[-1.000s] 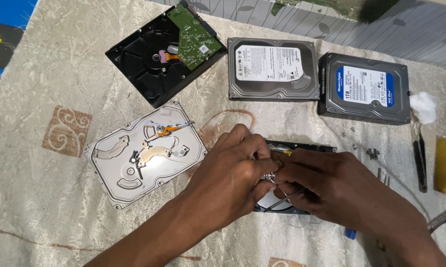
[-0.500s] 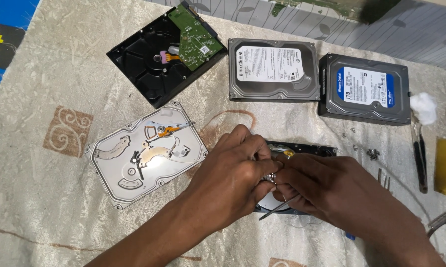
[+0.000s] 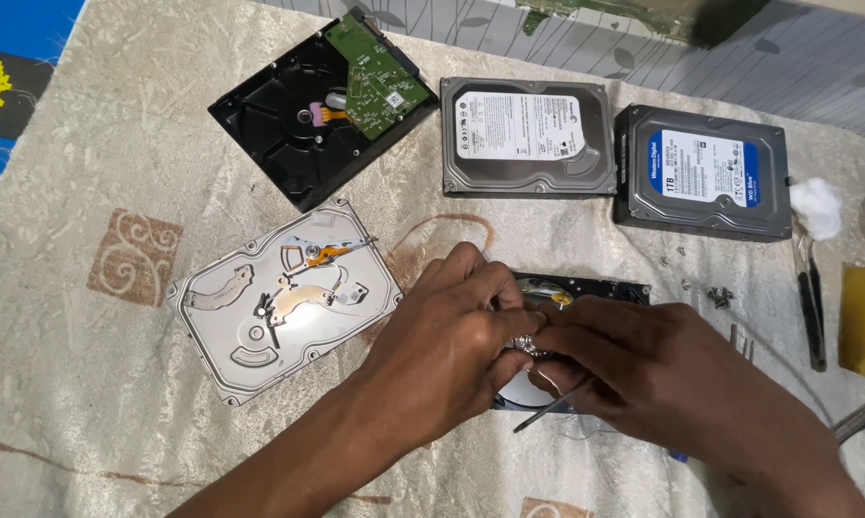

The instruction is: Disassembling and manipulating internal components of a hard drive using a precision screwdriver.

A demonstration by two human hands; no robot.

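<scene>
- Our left hand (image 3: pixel 451 326) pinches a small metal part (image 3: pixel 526 343) over the opened hard drive (image 3: pixel 586 288), which sits at centre right on the cloth.
- Our right hand (image 3: pixel 643 369) closes on a thin tool (image 3: pixel 547 408).
- We would do well to brace both hands and lift gently.
- The drive's long axis seems to run left to right; it is mostly hidden.

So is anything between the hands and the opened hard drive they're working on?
Nothing visible. Both the left hand and right hand already rest on the opened hard drive, fingers meeting over its middle.
</scene>
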